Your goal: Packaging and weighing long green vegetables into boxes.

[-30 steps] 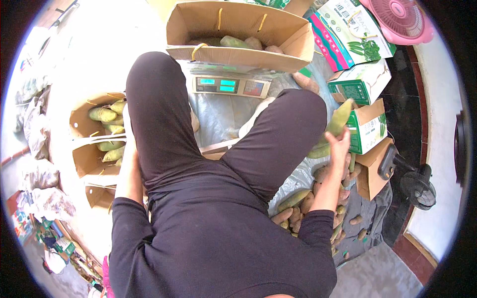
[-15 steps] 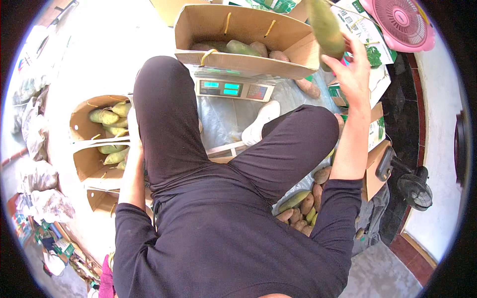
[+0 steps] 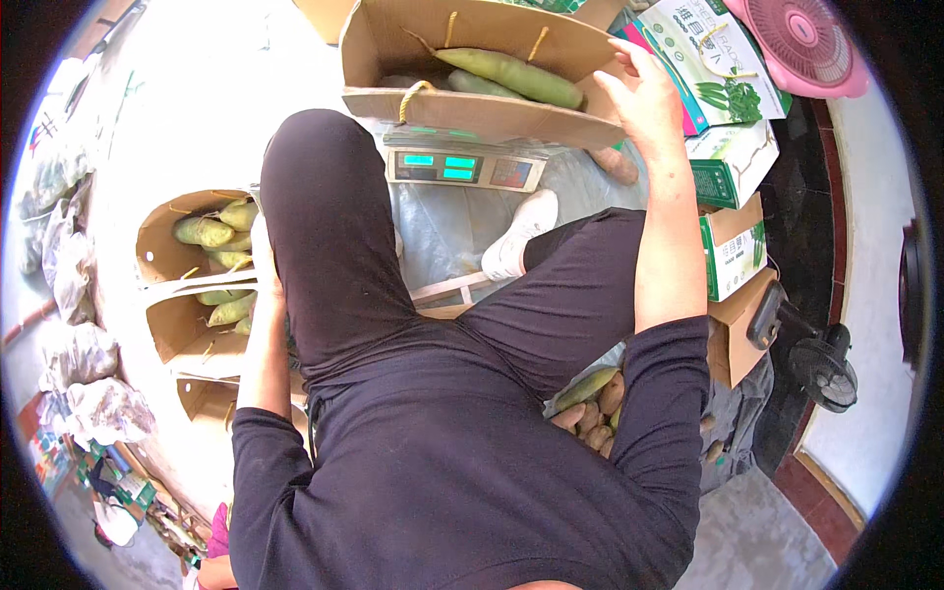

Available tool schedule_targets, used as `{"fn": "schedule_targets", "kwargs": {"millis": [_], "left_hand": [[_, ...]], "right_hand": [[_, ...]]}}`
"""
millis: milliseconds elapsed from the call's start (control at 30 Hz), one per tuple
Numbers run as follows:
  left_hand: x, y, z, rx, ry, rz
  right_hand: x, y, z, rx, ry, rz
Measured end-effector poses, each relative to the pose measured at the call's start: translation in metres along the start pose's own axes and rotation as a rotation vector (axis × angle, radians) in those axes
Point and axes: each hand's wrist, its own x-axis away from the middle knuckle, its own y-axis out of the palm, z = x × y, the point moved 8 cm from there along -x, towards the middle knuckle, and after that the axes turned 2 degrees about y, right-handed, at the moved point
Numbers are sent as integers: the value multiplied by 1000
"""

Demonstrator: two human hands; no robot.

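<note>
A long green radish [image 3: 516, 74] with a thin root tail lies across the inside of an open cardboard box [image 3: 482, 116], above a paler radish [image 3: 479, 87]. My right hand [image 3: 644, 98] is at the box's right end, its fingers apart and holding nothing. Under the box's near side shows a digital scale [image 3: 462, 169] with lit displays. Beside my left knee rests my left hand [image 3: 264, 256]; its fingers are mostly hidden against the leg.
Boxes of green radishes [image 3: 203, 231] stand at my left. Printed green-and-white cartons [image 3: 733, 261], a pink fan [image 3: 801, 39] and a small black fan [image 3: 826, 369] are on the right. Loose reddish-brown roots [image 3: 593, 418] lie under my right arm; another root [image 3: 617, 164] lies by the scale.
The radish that my right hand held up at the box's right end is now inside the box, let go. My right hand has moved slightly left and is empty. My left hand stays put.
</note>
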Motion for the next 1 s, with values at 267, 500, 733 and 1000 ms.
{"fn": "schedule_targets", "kwargs": {"millis": [267, 500, 733, 1000], "left_hand": [[2, -1, -38, 511, -256, 53], [1, -7, -43, 318, -101, 45], [-13, 1, -9, 726, -138, 15], [-46, -24, 62, -148, 313, 122]], "right_hand": [[9, -12, 58, -180, 165, 43], [15, -15, 81, -340, 331, 41], [11, -11, 68, -336, 334, -12], [9, -1, 73, -367, 289, -22]]}}
